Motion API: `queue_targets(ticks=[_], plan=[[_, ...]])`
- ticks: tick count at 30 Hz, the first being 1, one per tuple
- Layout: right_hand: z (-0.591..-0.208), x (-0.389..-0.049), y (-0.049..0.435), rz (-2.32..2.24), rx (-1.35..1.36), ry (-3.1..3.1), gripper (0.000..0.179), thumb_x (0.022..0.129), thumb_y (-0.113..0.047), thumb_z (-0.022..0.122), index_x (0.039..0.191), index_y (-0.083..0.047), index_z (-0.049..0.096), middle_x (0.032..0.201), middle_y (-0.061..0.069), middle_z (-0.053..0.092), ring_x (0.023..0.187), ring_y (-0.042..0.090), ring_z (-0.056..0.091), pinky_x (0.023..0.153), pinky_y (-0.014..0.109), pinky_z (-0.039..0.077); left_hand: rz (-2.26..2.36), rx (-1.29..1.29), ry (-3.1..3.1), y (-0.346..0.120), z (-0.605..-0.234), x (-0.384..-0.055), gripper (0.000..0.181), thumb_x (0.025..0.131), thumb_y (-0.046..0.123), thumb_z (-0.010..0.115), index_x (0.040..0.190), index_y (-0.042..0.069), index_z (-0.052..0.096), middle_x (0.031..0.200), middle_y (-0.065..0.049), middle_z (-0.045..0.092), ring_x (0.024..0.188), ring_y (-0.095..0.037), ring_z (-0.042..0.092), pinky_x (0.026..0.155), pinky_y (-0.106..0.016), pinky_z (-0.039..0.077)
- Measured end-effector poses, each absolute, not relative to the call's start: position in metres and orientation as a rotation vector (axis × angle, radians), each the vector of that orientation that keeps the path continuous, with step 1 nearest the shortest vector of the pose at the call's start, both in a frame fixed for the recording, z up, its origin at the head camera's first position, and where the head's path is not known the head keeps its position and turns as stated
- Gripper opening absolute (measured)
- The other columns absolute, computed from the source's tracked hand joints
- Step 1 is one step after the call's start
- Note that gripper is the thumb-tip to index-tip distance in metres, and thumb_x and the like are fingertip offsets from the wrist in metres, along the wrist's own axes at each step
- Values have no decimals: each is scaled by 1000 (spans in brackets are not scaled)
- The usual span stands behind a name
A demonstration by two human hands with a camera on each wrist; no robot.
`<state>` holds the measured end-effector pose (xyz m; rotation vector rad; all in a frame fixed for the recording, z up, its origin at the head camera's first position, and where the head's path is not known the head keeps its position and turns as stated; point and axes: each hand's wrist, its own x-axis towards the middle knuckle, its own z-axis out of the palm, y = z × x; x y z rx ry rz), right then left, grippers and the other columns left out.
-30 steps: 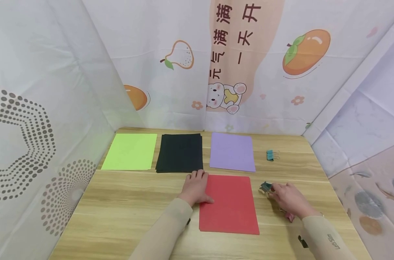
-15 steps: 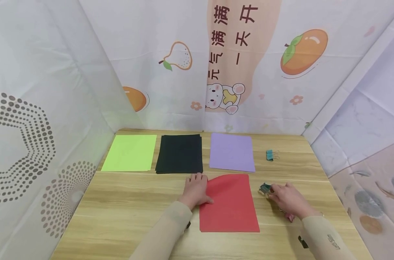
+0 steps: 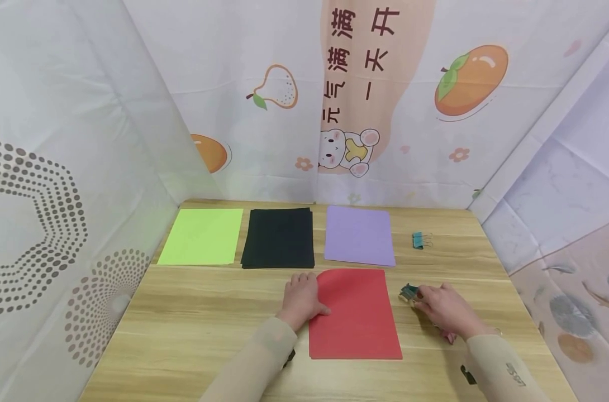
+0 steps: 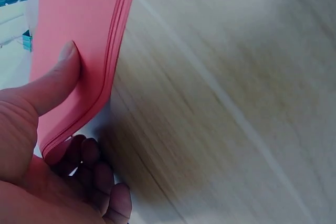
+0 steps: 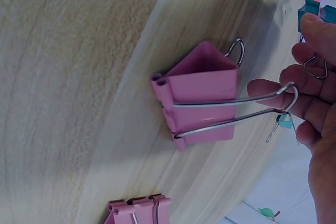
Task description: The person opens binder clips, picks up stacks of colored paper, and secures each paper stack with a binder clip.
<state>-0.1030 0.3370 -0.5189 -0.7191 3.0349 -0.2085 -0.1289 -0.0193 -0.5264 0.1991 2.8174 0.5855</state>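
A stack of red paper sheets [image 3: 357, 318] lies in front of the person, portrait-wise. My left hand [image 3: 300, 301] grips its left edge; in the left wrist view the thumb presses on top and fingers curl under the bent-up corner [image 4: 68, 135]. To the right of the paper, my right hand [image 3: 447, 308] pinches a teal binder clip [image 3: 408, 291] between thumb and fingers. Close by in the right wrist view stands a large pink binder clip [image 5: 202, 98] with wire handles, and a second pink clip [image 5: 139, 211] shows at the bottom edge.
Along the back of the wooden table [image 3: 199, 312] lie lime-green paper [image 3: 201, 235], black paper [image 3: 278, 237] and purple paper [image 3: 360, 235]. Another teal binder clip [image 3: 418, 240] lies at the back right. White printed curtains [image 3: 284, 139] enclose the table on three sides.
The red stack's far-left corner has lifted and curved up in my left hand; earlier it lay flat. My right hand stays where it was with the teal binder clip.
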Motion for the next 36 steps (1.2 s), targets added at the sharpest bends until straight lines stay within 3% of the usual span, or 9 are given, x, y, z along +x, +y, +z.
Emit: queue_targets(ticks=[6, 12, 19, 22, 29, 36], plan=[[-520, -102, 337, -212, -721, 3030, 24, 92, -23, 76, 84, -17, 54, 64, -16, 52, 57, 3, 40, 69, 34, 35, 668, 137, 2807, -16, -529, -128, 72, 64, 33, 98, 113, 4, 54, 99, -9, 57, 92, -26, 49, 83, -43, 44], [-521, -101, 337, -221, -724, 3030, 25, 91, -23, 77, 83, -18, 53, 64, -16, 51, 57, 2, 39, 69, 34, 34, 789, 84, 2776, -13, -531, -127, 76, 67, 20, 96, 127, 0, 52, 104, -11, 62, 95, -28, 52, 88, -46, 45], [-518, -100, 336, -220, -736, 3032, 25, 91, -23, 77, 84, -17, 54, 64, -16, 51, 56, 2, 39, 69, 34, 34, 822, 54, 2767, -15, -531, -128, 63, 83, 7, 78, 139, -3, 52, 113, -16, 67, 107, -35, 56, 98, -52, 44], [-516, -100, 335, -223, -758, 3041, 25, 91, -22, 78, 84, -17, 54, 64, -16, 51, 56, 1, 39, 69, 33, 34, 888, 10, 2738, -18, -530, -130, 52, 86, 4, 74, 134, -1, 57, 111, -16, 68, 102, -35, 58, 94, -52, 48], [-512, -100, 333, -238, -819, 3063, 27, 89, -18, 79, 82, -17, 53, 63, -17, 52, 56, 1, 39, 67, 32, 35, 1123, 7, 2634, -28, -530, -133, 17, 89, 0, 71, 104, 3, 64, 94, -9, 67, 80, -23, 60, 74, -41, 55], [-508, -106, 331, -231, -758, 3007, 21, 91, -21, 78, 85, -17, 58, 71, -13, 63, 61, 3, 46, 69, 33, 39, 1284, 86, 2580, -35, -530, -136, 10, 88, -3, 73, 94, 1, 66, 82, -6, 63, 70, -19, 56, 61, -30, 49]])
